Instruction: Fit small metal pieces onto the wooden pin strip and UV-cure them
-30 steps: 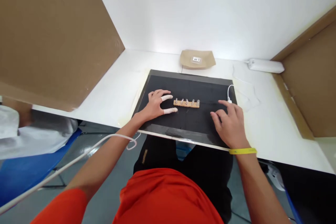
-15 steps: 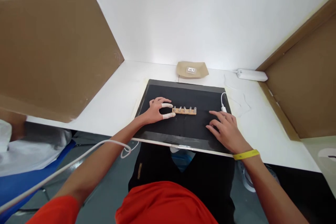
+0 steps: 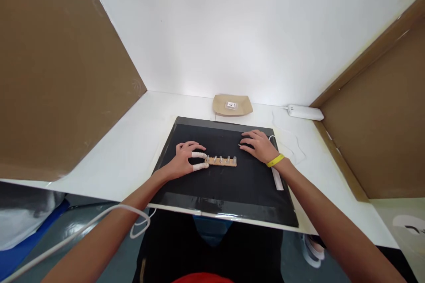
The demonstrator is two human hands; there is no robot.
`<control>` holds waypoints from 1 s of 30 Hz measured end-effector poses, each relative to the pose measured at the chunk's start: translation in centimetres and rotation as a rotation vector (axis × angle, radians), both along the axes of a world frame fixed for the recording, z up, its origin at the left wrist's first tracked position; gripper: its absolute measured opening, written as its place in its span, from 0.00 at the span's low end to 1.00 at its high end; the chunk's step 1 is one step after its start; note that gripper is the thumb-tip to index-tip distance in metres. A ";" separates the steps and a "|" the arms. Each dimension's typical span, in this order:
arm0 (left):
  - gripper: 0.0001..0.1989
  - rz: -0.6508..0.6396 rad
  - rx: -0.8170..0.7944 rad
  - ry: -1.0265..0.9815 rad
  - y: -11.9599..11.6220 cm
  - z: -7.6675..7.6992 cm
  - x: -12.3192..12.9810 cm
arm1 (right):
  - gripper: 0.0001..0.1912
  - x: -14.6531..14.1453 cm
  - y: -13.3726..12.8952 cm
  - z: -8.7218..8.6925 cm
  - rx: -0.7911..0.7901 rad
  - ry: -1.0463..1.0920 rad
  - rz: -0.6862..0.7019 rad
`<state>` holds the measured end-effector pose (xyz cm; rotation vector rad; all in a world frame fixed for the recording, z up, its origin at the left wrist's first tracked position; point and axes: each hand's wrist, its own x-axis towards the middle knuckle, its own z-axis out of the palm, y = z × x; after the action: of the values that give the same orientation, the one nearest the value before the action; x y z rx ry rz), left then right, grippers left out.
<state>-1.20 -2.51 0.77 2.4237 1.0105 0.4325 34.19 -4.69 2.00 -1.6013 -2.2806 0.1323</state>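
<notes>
Since the earlier frame, the right hand (image 3: 257,145) has moved inward and forward over the black mat (image 3: 199,185). Two white-sheathed fingertips of the left hand (image 3: 207,161) pinch the nine o'clock end of the wooden strip (image 3: 222,162), which carries a row of clear upright pieces (image 3: 221,159) and lies on the mat. At the strip's two o'clock, the right hand's grip is curled, with a tiny white tip (image 3: 239,145) at its fingers; whether it is pinched I cannot tell. A white flat piece (image 3: 277,179) lies between three and four o'clock. Beyond the mat, on the counter (image 3: 133,141), a cardboard tray (image 3: 217,106) sits at twelve and a white power strip (image 3: 305,112) at two.
</notes>
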 end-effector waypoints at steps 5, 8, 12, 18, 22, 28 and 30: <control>0.12 0.010 -0.031 -0.010 0.1 -0.1 0.0 | 0.19 3.1 -4.5 3.9 -0.163 -0.043 -0.144; 0.16 -0.006 -0.053 -0.016 0.5 0.0 -0.1 | 0.22 4.3 -8.8 5.2 -0.275 -0.055 -0.375; 0.26 -0.100 -0.090 0.050 2.2 0.7 -0.3 | 0.29 2.9 -12.3 3.8 -0.440 -0.024 -0.592; 0.38 -0.235 -0.058 0.104 4.3 0.4 -1.3 | 0.34 0.3 -11.8 2.0 -0.433 0.170 -0.763; 0.26 -0.099 0.000 -0.098 4.7 -1.6 -2.0 | 0.36 -0.8 -12.6 3.1 -0.293 0.428 -0.718; 0.28 0.090 0.028 -0.324 5.7 -2.6 -1.6 | 0.37 -4.9 -15.0 2.3 0.064 0.665 -0.777; 0.27 0.115 0.051 -0.343 6.1 -2.7 -1.6 | 0.37 -6.2 -15.8 1.6 0.174 0.662 -0.811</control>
<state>-2.83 3.61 -1.92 2.2362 0.9958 0.8886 28.01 -20.54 3.62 -1.8855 -1.0395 0.2059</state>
